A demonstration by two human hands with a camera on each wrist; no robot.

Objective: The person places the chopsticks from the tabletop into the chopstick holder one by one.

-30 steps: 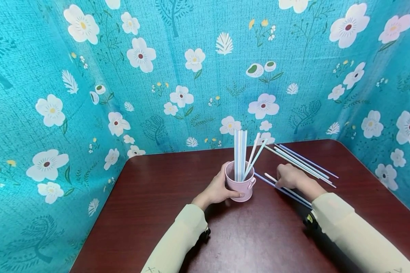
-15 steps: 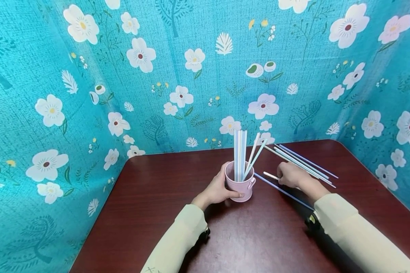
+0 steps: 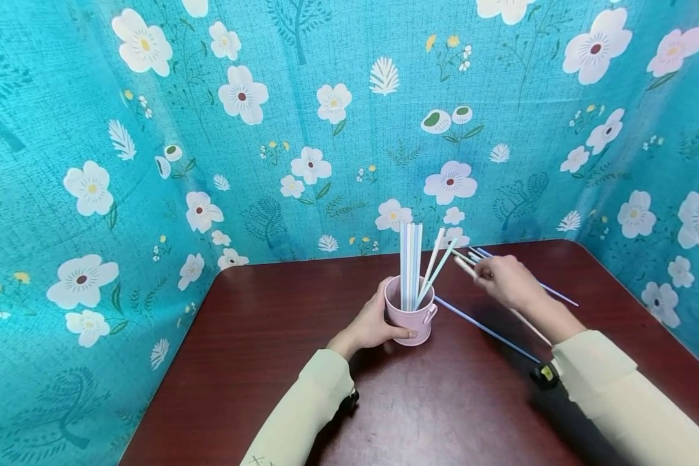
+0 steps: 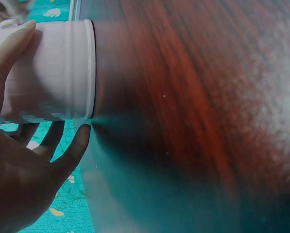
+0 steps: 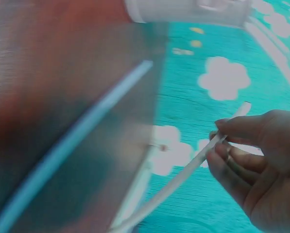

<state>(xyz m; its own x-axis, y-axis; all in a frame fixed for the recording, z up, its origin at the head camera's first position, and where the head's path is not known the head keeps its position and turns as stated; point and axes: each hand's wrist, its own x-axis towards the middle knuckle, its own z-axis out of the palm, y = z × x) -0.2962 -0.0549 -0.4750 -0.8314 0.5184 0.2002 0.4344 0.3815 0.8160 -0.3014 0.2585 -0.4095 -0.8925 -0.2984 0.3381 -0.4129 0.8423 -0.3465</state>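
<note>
A small pink bucket [image 3: 409, 330] with side handles stands upright on the table, holding several straws [image 3: 410, 265] in blue, white and pale green. Two of them lean toward its right rim. My left hand [image 3: 369, 322] grips the bucket's side, thumb across the front; in the left wrist view the thumb lies over the pink wall [image 4: 52, 73]. Off to the right, my right hand [image 3: 508, 283] pinches a white straw [image 5: 179, 179] near one end, between thumb and fingers. The straw slants, its far end trailing below the wrist. Beneath it a blue straw [image 3: 483, 328] lies on the tabletop.
More loose straws, among them a dark blue one [image 3: 559, 295], lie at the back right, partly hidden behind my right hand. The dark red-brown table [image 3: 279, 310] meets a turquoise flowered curtain [image 3: 338, 129] at its back and sides.
My right hand has taken the white straw up off the table and moved it upward and slightly right in the head view. My left hand and the bucket have stayed put.
</note>
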